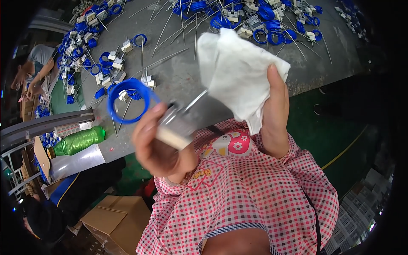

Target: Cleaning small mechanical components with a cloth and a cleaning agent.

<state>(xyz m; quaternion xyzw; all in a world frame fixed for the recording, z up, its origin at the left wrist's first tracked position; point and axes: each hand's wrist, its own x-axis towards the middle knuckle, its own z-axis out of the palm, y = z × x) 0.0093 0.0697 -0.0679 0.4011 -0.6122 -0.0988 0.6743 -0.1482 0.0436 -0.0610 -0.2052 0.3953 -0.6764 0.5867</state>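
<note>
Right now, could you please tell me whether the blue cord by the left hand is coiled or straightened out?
Coiled: the blue cord shows as a round ring beside the left hand.

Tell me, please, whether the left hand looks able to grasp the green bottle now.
Probably not while occupied: the left hand holds the boxy device with the blue coil. Otherwise, the way to the green bottle looks free.

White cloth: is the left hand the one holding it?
No, the right hand grips the white cloth, while the left hand holds a clear-and-cream part.
</note>
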